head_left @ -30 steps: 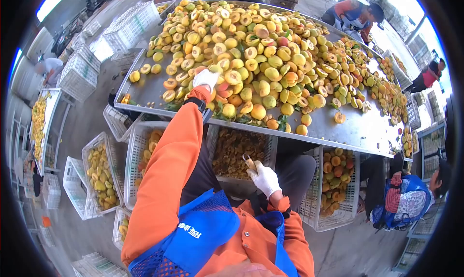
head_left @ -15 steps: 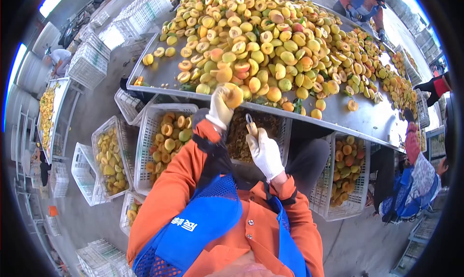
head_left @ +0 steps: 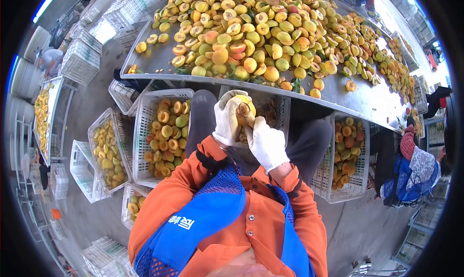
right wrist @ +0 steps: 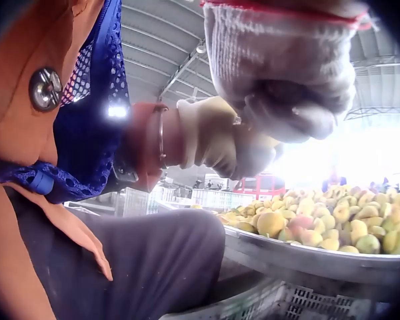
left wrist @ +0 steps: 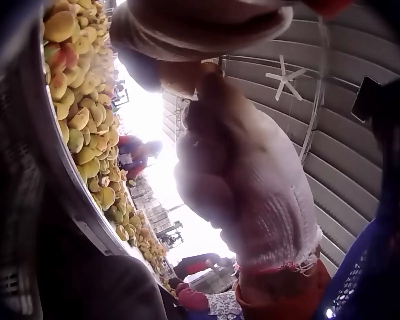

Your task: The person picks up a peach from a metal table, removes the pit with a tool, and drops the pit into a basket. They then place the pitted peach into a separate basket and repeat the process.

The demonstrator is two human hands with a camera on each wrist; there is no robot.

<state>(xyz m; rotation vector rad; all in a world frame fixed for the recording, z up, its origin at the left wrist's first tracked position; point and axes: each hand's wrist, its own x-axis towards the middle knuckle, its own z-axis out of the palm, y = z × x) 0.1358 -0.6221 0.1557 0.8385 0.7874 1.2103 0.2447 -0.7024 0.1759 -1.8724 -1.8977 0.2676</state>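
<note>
In the head view my gloved left hand (head_left: 226, 118) grips a yellow peach (head_left: 247, 103), its fingers wrapped round the far and left side, above my lap. My gloved right hand (head_left: 267, 142) holds a small wooden-handled pitting tool (head_left: 249, 118), whose working end meets the peach; the metal loop seen earlier is hidden. In the left wrist view, the right hand (left wrist: 247, 173) shows curled below the left glove. The right wrist view has the right glove (right wrist: 280, 73) close by and the left glove (right wrist: 217, 137) behind it, with the peach mostly hidden.
A metal table (head_left: 333, 100) heaped with whole and halved peaches (head_left: 270, 35) stands in front. Under its edge is a crate (head_left: 282, 113) of scraps between my knees. Peach-filled crates stand left (head_left: 140, 156) and right (head_left: 365, 180). Another person (head_left: 411, 170) sits at the right.
My left hand has come back from the heap with a peach and brought it over my lap. The right hand has raised the pitting tool to the fruit.
</note>
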